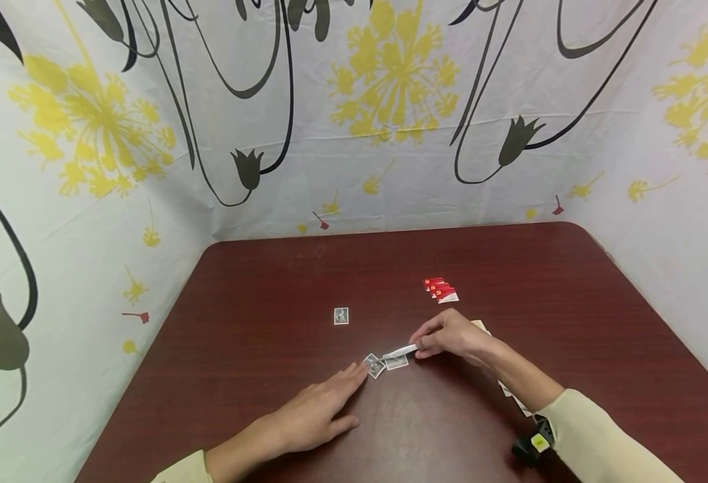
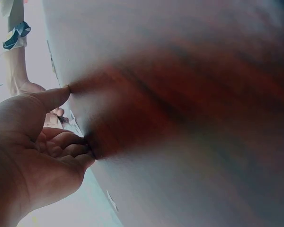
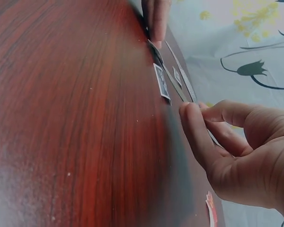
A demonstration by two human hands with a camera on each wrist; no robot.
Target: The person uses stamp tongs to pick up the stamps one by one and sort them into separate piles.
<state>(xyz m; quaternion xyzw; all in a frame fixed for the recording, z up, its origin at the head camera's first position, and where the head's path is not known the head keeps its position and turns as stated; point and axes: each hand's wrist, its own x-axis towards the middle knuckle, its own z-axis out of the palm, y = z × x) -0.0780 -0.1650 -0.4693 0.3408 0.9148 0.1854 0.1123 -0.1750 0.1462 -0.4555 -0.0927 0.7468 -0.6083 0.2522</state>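
My right hand [image 1: 455, 333] pinches a pair of metal tweezers [image 3: 174, 81] between thumb and fingers, the tips pointing left. Close to those tips lies a tilted grey stamp [image 1: 374, 367] with a white border. Beside it on the table is a second grey stamp [image 1: 397, 363], under the line of the tweezers. My left hand [image 1: 317, 410] lies palm down with fingers extended, its fingertips at the tilted stamp's left edge. Whether the tweezers grip that stamp I cannot tell. In the left wrist view the left hand [image 2: 42, 146] hides most of the stamps.
Farther back on the dark red table [image 1: 269, 282] lies a single grey stamp [image 1: 341, 316]. Several overlapping red and white stamps [image 1: 441, 290] lie beyond the right hand. Pale paper pieces [image 1: 521, 405] are partly hidden under the right forearm. A patterned cloth [image 1: 305, 134] hangs behind the table.
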